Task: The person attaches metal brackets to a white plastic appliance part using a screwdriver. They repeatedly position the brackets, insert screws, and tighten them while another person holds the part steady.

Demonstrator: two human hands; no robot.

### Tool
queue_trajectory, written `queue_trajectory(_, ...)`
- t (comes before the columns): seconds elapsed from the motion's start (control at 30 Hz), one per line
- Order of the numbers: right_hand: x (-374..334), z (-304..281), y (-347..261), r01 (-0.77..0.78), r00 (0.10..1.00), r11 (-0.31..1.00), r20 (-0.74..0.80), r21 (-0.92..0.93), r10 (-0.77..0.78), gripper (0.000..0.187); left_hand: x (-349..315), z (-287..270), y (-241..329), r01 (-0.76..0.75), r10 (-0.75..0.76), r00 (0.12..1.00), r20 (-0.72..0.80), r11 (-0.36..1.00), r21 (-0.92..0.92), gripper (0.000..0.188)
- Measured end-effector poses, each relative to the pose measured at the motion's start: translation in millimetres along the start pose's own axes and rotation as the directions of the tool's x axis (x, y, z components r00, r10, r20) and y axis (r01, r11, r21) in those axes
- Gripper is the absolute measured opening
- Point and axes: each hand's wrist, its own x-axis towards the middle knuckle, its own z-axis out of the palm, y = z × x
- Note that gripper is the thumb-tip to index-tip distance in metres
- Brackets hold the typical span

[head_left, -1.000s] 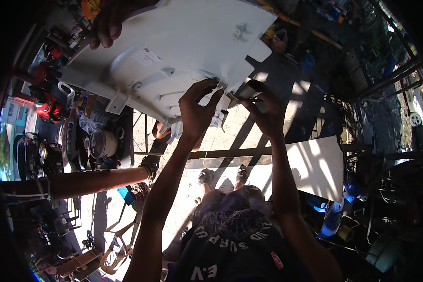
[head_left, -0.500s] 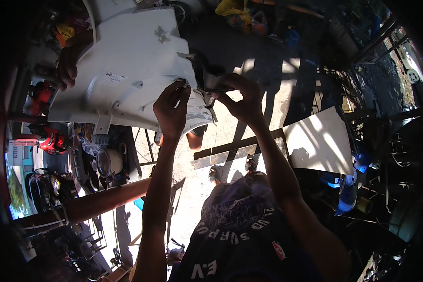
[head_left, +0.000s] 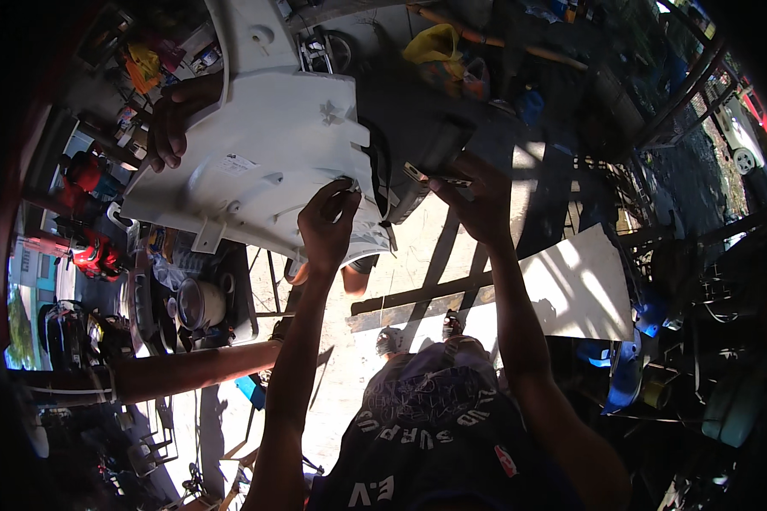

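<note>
A large white molded plastic panel hangs in front of me, its ribs and mounting tabs facing up. My left hand is closed in a pinch at the panel's right edge. A small pale bit shows at those fingertips, too small to name. To the right, apart from the panel, my right hand grips a dark piece with pale metal edges; its kind is unclear. A thin black strip runs along the panel's right edge. At the far left, another person's hand holds the panel.
A reddish-brown pipe crosses at lower left. A pale flat board leans at right, near blue plastic pieces. A round pot stands at left. Yellow bags lie at the back.
My right hand has moved right, away from the panel's edge, with the dark piece in it. The panel and my left hand appear lower and farther right in view.
</note>
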Motion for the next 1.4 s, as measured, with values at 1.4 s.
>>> queue_trajectory(1.4, 8, -22, -77, 0.039, 0.993, 0.994, 0.111, -0.101, -0.027, 0.028, -51, -27, 48, -0.061, 0.036, 0.992, -0.121, 0.976, -0.210, 0.044)
